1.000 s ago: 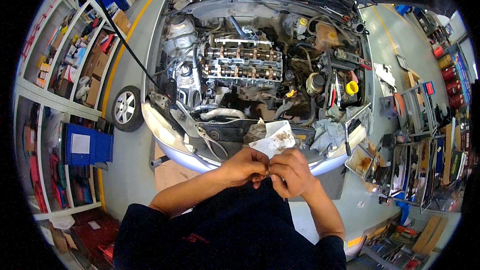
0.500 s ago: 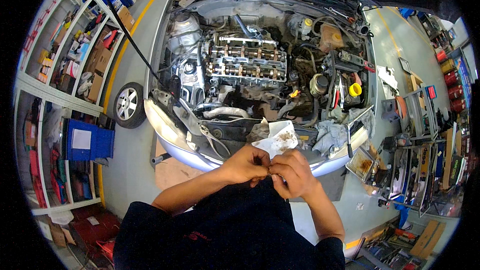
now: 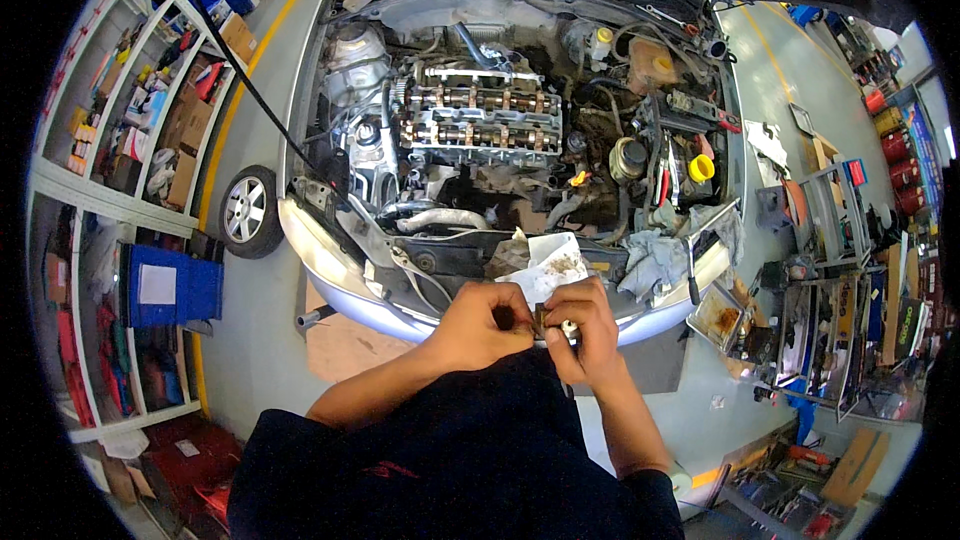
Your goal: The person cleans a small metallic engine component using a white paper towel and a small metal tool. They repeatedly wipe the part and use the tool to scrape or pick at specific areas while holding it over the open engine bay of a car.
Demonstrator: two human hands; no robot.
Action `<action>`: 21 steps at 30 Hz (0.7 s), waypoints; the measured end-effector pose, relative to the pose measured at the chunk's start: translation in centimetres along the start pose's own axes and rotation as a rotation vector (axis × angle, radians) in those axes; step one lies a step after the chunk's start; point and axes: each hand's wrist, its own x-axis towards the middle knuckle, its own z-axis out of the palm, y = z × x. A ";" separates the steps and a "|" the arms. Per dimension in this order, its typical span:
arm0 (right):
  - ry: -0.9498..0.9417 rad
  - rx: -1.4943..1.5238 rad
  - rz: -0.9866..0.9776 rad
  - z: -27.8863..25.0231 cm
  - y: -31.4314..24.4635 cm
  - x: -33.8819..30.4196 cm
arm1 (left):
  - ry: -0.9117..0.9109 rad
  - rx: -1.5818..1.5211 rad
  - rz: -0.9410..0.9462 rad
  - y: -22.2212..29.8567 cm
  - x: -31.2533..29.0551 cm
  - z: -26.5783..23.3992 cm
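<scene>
Both hands meet at chest height in front of the open engine bay (image 3: 520,120). The left hand (image 3: 485,325) is curled closed, thumb and fingertips pinching a small dark part (image 3: 543,318) that sits between the two hands; its exact kind cannot be told at this size. The right hand (image 3: 585,335) closes on the same part from the opposite side, fingers bent around it. A two-sided pinch of this kind steadies a small item so that it can be worked close to the eyes.

Just beyond the grip, touching the right-hand fingers, hangs a stained white rag (image 3: 548,265); judged from its position, it serves to wipe or catch dirt from the part. Farther beyond the grip lies the exposed cylinder head (image 3: 480,115) with its camshafts uncovered. To the right of the grip, a grey cloth (image 3: 655,260) is draped over the front edge of the car. Well to the left of the grip stand storage shelves (image 3: 110,140) and a blue bin (image 3: 165,285).
</scene>
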 end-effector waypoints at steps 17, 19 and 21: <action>0.215 -0.022 0.099 1.3 -0.4 -0.8 | 0.138 0.390 0.324 3.1 -0.4 0.2; 0.216 -0.022 0.110 1.1 0.0 -1.0 | 0.101 0.339 0.286 3.4 0.1 -0.3; 0.268 0.055 0.158 1.1 0.2 -1.3 | 0.061 0.314 0.228 3.7 0.5 -0.6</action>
